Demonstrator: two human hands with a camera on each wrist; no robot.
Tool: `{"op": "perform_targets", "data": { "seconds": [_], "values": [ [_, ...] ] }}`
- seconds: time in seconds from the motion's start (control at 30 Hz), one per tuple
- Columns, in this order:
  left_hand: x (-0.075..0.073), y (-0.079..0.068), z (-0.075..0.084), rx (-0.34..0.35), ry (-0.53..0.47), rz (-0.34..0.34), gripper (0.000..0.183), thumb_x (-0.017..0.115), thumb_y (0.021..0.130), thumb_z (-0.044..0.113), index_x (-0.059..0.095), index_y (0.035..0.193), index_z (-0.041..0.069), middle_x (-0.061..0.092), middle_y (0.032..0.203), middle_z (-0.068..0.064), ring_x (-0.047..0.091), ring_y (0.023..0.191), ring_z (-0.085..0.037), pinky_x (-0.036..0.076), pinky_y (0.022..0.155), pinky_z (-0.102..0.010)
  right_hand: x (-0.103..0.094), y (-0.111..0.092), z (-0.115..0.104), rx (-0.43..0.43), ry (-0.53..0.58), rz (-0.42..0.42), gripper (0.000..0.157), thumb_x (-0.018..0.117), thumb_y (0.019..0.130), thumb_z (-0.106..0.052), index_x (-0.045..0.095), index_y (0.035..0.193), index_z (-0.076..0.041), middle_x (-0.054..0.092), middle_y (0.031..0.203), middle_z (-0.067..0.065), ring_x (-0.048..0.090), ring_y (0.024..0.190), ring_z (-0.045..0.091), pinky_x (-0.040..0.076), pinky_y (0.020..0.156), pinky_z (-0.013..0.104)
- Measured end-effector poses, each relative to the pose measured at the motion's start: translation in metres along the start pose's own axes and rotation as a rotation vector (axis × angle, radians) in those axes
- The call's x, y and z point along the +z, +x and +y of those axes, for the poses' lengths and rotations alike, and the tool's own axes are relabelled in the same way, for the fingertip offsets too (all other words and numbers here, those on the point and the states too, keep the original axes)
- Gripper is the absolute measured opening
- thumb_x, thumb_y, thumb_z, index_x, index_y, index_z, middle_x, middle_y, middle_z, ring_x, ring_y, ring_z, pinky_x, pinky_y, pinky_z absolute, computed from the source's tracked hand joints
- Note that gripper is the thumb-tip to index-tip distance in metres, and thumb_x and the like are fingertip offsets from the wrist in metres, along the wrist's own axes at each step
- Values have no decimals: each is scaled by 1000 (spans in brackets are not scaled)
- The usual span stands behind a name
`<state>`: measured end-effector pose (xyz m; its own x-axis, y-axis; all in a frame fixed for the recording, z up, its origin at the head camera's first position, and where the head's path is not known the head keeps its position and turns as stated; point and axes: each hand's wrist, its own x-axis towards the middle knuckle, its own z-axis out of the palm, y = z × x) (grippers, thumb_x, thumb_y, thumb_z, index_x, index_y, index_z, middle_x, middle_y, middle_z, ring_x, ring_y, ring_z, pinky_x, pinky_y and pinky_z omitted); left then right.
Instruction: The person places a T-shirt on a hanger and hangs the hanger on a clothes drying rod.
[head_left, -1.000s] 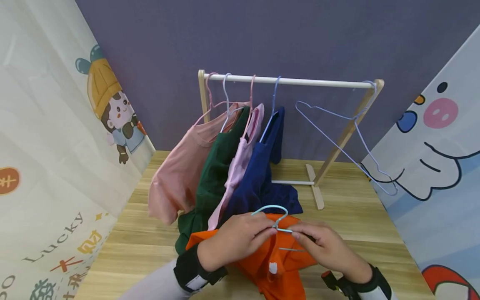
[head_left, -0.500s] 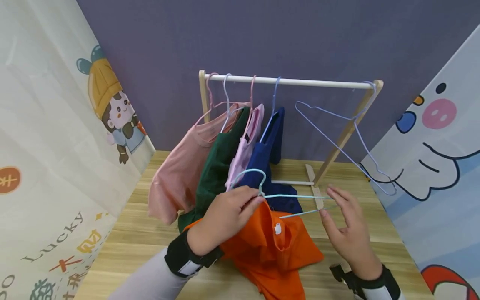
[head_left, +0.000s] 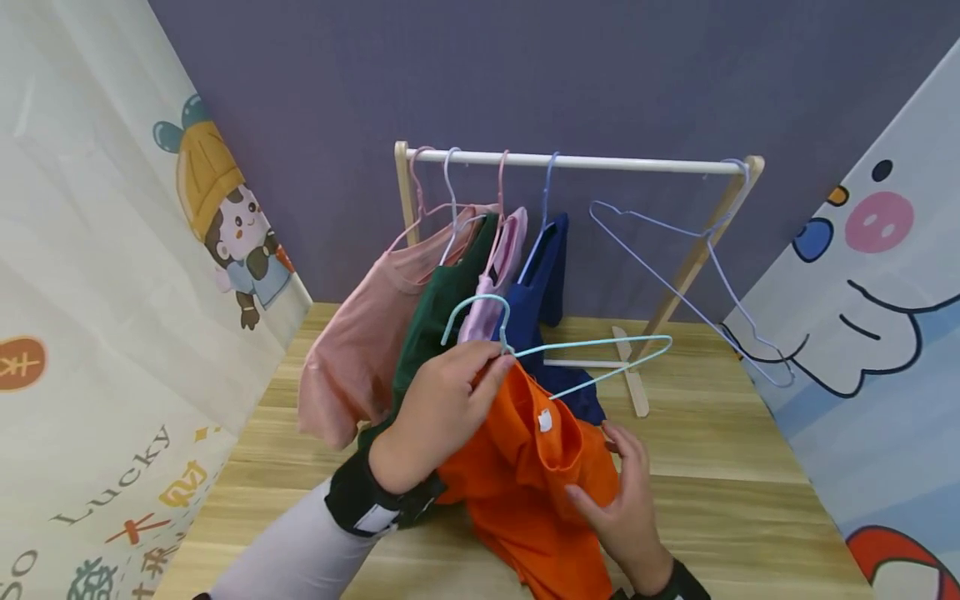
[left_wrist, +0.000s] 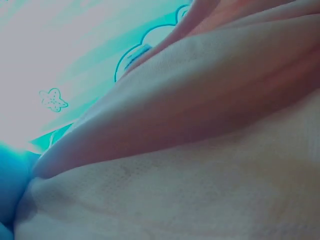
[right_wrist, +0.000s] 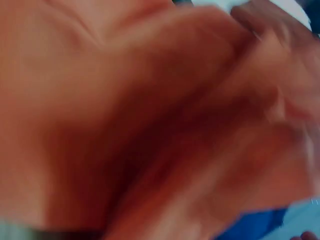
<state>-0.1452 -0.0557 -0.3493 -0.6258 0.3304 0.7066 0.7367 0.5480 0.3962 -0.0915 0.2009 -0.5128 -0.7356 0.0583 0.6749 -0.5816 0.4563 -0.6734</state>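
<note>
In the head view, my left hand (head_left: 446, 408) pinches a light blue hanger (head_left: 600, 343) at the neck, just under its hook. The hanger's right arm sticks out bare over the table. An orange shirt (head_left: 525, 500) hangs from its left part, partly hidden behind my left hand, with a white tag (head_left: 545, 420) inside the neckline. My right hand (head_left: 626, 500) is at the shirt's right shoulder, thumb and fingers spread apart at the fabric. Blurred orange fabric (right_wrist: 150, 100) fills most of the right wrist view. Pale fabric folds (left_wrist: 175, 110) cover much of the left wrist view.
Behind the hands stands a rack with a white rail (head_left: 630, 164). Pink (head_left: 360, 350), green (head_left: 435, 333), lilac (head_left: 480, 308) and navy (head_left: 525, 308) garments hang at its left. A bare lavender hanger (head_left: 667, 283) hangs at the right end. Printed curtains flank the wooden table (head_left: 720, 467).
My left hand has raised the light blue hanger and shirt up and leftward. The right hand let go of the hanger, swung out right, then came down to the shirt's right shoulder.
</note>
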Motion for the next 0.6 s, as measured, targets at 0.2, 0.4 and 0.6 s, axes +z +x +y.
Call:
{"op": "perform_targets", "data": {
  "seconds": [0.2, 0.4, 0.6],
  "values": [
    [3, 4, 4, -49, 15, 41, 16, 69, 101, 16, 75, 108, 2, 77, 102, -9, 74, 91, -21, 62, 89, -34, 26, -12, -13, 196, -102, 23, 82, 100, 60, -9, 49, 121, 7, 48, 115, 14, 42, 102, 14, 35, 86, 20],
    [7, 3, 5, -89, -1, 47, 16, 68, 102, 17, 75, 108, 4, 77, 100, -8, 74, 91, -21, 62, 90, -34, 37, -8, -13, 288, -79, 24, 44, 92, 73, -2, 63, 106, -4, 60, 100, 0, 52, 90, 5, 44, 78, 13],
    [6, 1, 3, -103, -10, 58, 15, 68, 102, 18, 75, 106, 5, 76, 99, -6, 72, 90, -20, 62, 90, -35, 34, -5, -13, 321, -46, 57, 21, 83, 82, 5, 72, 95, -8, 67, 86, -1, 58, 79, 5, 47, 70, 16]
  ]
}}
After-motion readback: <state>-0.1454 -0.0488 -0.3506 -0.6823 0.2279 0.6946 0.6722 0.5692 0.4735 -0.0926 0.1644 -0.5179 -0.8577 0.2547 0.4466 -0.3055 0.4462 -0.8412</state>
